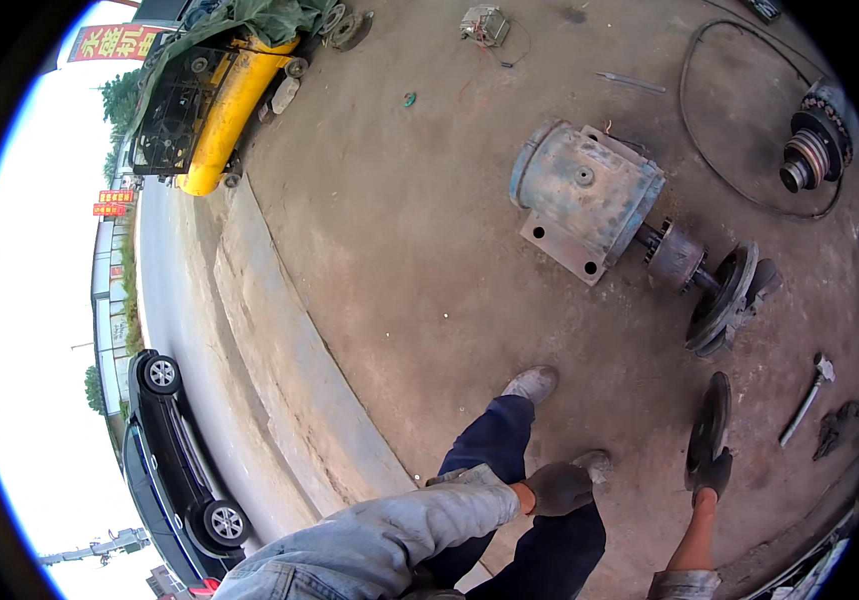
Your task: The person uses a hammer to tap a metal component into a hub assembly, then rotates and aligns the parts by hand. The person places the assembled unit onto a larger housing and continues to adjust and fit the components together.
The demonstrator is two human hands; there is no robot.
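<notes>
My right hand (712,474), in a dark glove, grips the lower edge of a round, dark metal disc (708,420) that stands on edge at the right. My left hand (559,489), gloved as well, is by my knee, rounded over; its fingers cannot be made out. Beyond the disc lies a rusty rotor (676,256) on a shaft, with a round flange (722,298) at its near end. The shaft runs into a worn blue-grey motor housing (585,190) with a drilled mounting foot.
A hammer (802,408) and a dark rag (833,430) lie right of the disc. Farther off are a looped cable (684,90), a ringed shaft part (811,150) and a small metal box (486,26). A yellow tank machine (234,115) and a black car (177,465) stand left.
</notes>
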